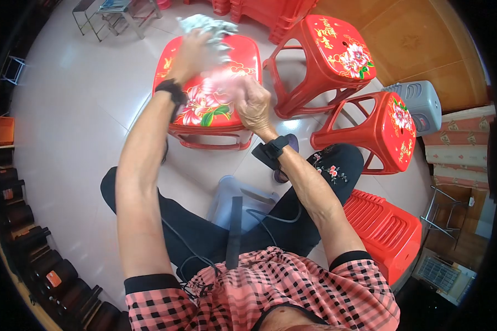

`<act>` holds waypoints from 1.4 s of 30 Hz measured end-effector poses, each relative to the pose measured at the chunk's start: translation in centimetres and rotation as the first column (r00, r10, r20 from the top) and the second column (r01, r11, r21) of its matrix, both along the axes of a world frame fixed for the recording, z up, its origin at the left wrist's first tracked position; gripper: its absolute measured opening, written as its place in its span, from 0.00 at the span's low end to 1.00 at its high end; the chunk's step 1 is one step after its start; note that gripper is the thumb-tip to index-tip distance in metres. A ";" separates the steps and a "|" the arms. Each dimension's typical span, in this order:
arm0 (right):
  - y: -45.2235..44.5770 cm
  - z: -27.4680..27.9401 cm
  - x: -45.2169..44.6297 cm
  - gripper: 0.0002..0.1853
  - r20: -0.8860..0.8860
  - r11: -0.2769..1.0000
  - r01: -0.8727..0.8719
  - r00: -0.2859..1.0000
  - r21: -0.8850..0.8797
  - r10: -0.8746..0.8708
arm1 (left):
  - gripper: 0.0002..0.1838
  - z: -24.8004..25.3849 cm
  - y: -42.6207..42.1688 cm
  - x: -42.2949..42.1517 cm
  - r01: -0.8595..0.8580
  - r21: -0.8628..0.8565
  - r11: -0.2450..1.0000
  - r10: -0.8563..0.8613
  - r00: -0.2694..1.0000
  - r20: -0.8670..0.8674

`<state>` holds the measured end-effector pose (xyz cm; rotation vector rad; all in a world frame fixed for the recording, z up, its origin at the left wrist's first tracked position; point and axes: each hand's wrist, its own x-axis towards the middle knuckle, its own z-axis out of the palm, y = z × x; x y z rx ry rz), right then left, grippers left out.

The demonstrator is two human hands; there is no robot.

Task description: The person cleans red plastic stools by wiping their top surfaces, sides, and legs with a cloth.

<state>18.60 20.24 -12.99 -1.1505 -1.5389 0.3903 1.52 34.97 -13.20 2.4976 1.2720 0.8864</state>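
A red plastic stool point(174, 105) with a flower print stands in front of me, its seat facing up. My left hand point(190, 58), blurred by motion, is over the far part of the seat. It grips a pale, crumpled cloth point(207, 25) that reaches past the far edge. My right hand point(252, 105) is at the seat's right edge, with its fingers bent inward but smeared by motion. Whether it holds anything cannot be made out. Both wrists wear dark bands.
Two more printed red stools point(342, 47) point(400, 129) stand to the right, the nearer one tilted. Beside them is a grey plastic stool point(419, 105). A ribbed red plastic piece point(381, 231) lies by my right leg. Between my knees is a bluish stool point(221, 198). Dark items point(44, 265) line the left side.
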 end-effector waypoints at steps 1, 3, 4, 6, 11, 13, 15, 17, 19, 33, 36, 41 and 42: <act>0.1 -0.2 0.1 0.07 -0.005 1.000 -0.004 1.000 0.004 0.004 | 0.21 -0.2 -0.1 1.8 0.064 -0.017 0.998 -0.063 0.997 0.044; 0.2 -0.3 0.0 0.07 0.008 0.999 0.010 1.000 0.045 -0.010 | 0.20 -0.7 -0.5 5.0 0.191 -0.045 0.981 -0.183 0.974 0.134; 0.1 -0.2 0.1 0.07 0.024 0.998 0.019 1.000 0.061 -0.020 | 0.18 -1.1 -0.9 6.1 0.222 0.034 0.974 -0.225 0.960 0.166; 0.2 -0.1 0.2 0.07 0.054 0.995 0.033 0.998 0.095 -0.038 | 0.18 0.1 -2.8 6.3 0.284 -0.145 0.948 -0.258 0.950 0.175; 0.0 0.2 0.2 0.07 0.045 0.998 0.030 0.998 0.057 -0.032 | 0.17 1.7 -6.5 2.1 0.290 -0.277 0.916 -0.266 0.956 0.120; 0.0 0.0 0.0 0.06 0.003 0.999 0.008 1.000 0.038 -0.008 | 0.17 1.8 -9.6 0.9 0.231 -0.161 0.959 -0.216 0.970 0.110; 0.0 -0.4 0.0 0.06 -0.009 1.000 0.009 1.000 0.026 -0.009 | 0.15 2.6 -12.8 0.1 0.148 -0.084 0.985 -0.139 0.985 0.106; 0.0 -0.3 0.0 0.06 0.017 0.999 0.027 0.999 0.039 -0.028 | 0.15 3.8 -15.3 -0.5 0.093 -0.106 0.990 -0.084 0.993 0.086; 0.0 -0.2 0.0 0.06 0.037 0.999 0.020 0.999 0.037 -0.021 | 0.18 3.9 -16.9 -1.2 0.051 -0.104 0.993 -0.046 0.998 0.046; -0.1 -0.2 0.0 0.07 0.015 1.000 0.003 1.000 -0.006 -0.003 | 0.23 -0.8 -14.8 -8.7 -0.484 -0.102 0.869 0.495 0.845 0.204; -0.2 0.0 -0.2 0.07 0.005 1.000 0.001 1.000 -0.031 -0.001 | 0.25 -1.5 -14.4 -9.0 -0.560 -0.224 0.797 0.603 0.751 0.267; 0.2 -0.9 -0.2 0.07 0.002 0.998 0.000 1.000 -0.060 0.000 | 0.25 -5.1 -14.3 -10.2 -0.565 -0.298 0.770 0.639 0.688 0.345; 0.3 -1.0 -0.3 0.07 0.002 0.997 0.000 1.000 -0.072 0.000 | 0.24 -5.5 -14.4 -10.5 -0.563 -0.300 0.770 0.638 0.679 0.365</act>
